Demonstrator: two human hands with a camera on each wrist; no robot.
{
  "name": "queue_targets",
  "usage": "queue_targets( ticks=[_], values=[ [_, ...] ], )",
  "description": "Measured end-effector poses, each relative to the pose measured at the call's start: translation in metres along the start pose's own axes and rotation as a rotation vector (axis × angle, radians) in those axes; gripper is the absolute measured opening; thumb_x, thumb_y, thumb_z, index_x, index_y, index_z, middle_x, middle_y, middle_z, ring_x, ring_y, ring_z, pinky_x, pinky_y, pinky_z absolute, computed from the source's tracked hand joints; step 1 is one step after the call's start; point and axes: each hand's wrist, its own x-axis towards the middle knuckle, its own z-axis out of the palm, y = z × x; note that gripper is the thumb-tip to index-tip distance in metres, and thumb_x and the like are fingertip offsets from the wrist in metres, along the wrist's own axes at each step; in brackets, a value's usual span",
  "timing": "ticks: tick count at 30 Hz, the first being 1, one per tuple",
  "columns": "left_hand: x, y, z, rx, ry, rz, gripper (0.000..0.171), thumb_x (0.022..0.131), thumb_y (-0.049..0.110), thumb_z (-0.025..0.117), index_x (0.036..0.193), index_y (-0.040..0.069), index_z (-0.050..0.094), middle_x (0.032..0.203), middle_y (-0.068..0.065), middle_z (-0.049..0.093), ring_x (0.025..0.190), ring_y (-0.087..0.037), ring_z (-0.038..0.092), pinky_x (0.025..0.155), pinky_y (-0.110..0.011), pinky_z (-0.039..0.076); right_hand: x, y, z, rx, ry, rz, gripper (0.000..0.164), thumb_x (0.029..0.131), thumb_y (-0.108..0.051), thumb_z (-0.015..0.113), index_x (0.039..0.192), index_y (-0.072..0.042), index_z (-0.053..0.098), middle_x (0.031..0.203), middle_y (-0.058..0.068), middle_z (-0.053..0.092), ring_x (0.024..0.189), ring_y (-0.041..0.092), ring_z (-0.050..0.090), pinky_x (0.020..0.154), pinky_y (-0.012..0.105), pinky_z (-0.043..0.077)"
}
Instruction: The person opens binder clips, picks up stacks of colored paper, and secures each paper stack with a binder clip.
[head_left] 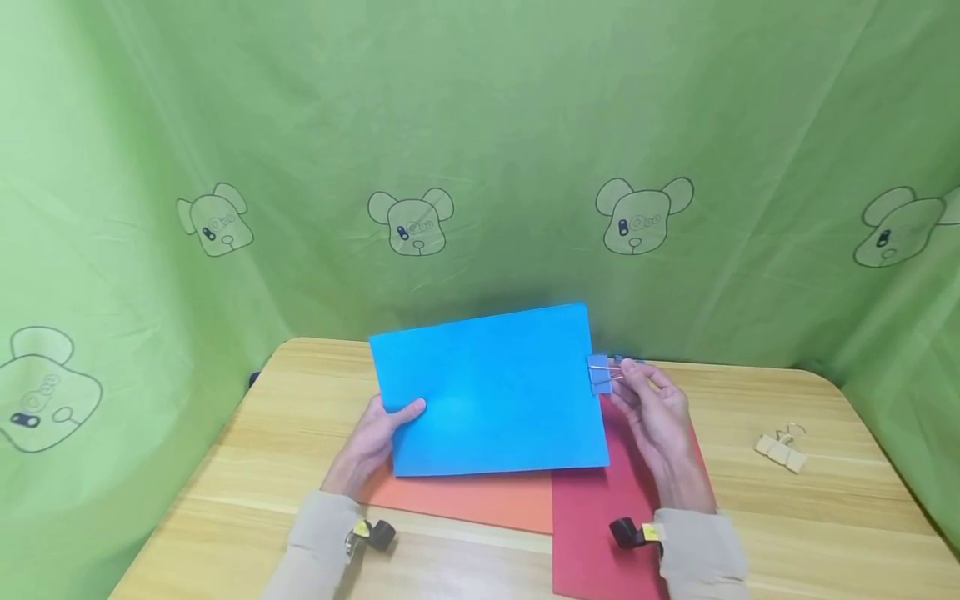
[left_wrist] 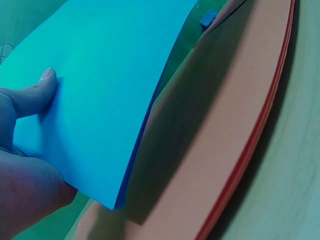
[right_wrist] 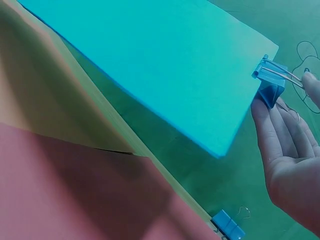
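A stack of blue paper (head_left: 487, 400) is held up at a tilt above the table. My left hand (head_left: 377, 435) grips its left edge, with the thumb lying on the front sheet and the other fingers hidden behind. At the right edge sits a blue binder clip (head_left: 601, 375), its mouth over the paper's edge. My right hand (head_left: 663, 421) pinches the wire handles of this clip between thumb and fingers. In the right wrist view the thumb presses the upper handle of the clip (right_wrist: 272, 82), with fingers beneath it.
Under the blue stack lie orange paper (head_left: 480, 502) and red paper (head_left: 596, 533) on the wooden table (head_left: 817, 533). Cream binder clips (head_left: 782, 452) lie to the right. Another blue binder clip (right_wrist: 228, 226) is by the table's back edge. A green curtain (head_left: 510, 100) hangs behind.
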Motion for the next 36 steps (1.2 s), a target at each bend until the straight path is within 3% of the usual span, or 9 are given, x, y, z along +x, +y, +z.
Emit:
queue_targets(
  ticks=[14, 29, 36],
  values=[
    [0.0011, -0.0017, 0.0037, -0.015, -0.028, -0.001, 0.066, 0.095, 0.013, 0.074, 0.150, 0.009, 0.037, 0.148, -0.015, 0.051, 0.141, -0.035, 0.044, 0.118, -0.054, 0.030, 0.0001, 0.0037, 0.0042, 0.024, -0.011, 0.007, 0.006, 0.098, -0.009, 0.069, 0.098, -0.010, 0.075, 0.093, 0.004, 0.078, 0.081, 0.011, 0.075, 0.079, 0.027, 0.060],
    [-0.0010, -0.0010, 0.0041, -0.017, -0.030, -0.005, 0.063, 0.096, 0.011, 0.072, 0.149, 0.007, 0.038, 0.146, -0.016, 0.054, 0.138, -0.035, 0.048, 0.117, -0.054, 0.033, 0.0006, 0.0102, 0.0061, 0.072, -0.043, 0.002, 0.010, 0.100, -0.006, 0.065, 0.096, -0.008, 0.073, 0.090, 0.004, 0.077, 0.079, 0.013, 0.075, 0.078, 0.027, 0.060],
    [-0.0003, -0.0005, 0.0024, -0.011, -0.049, -0.022, 0.064, 0.096, 0.014, 0.072, 0.150, 0.008, 0.038, 0.149, -0.016, 0.051, 0.142, -0.037, 0.044, 0.118, -0.055, 0.030, 0.0002, 0.0103, 0.0072, 0.032, -0.037, 0.000, 0.012, 0.100, -0.004, 0.064, 0.096, -0.011, 0.072, 0.093, 0.003, 0.078, 0.080, 0.012, 0.075, 0.078, 0.025, 0.060]
  ],
)
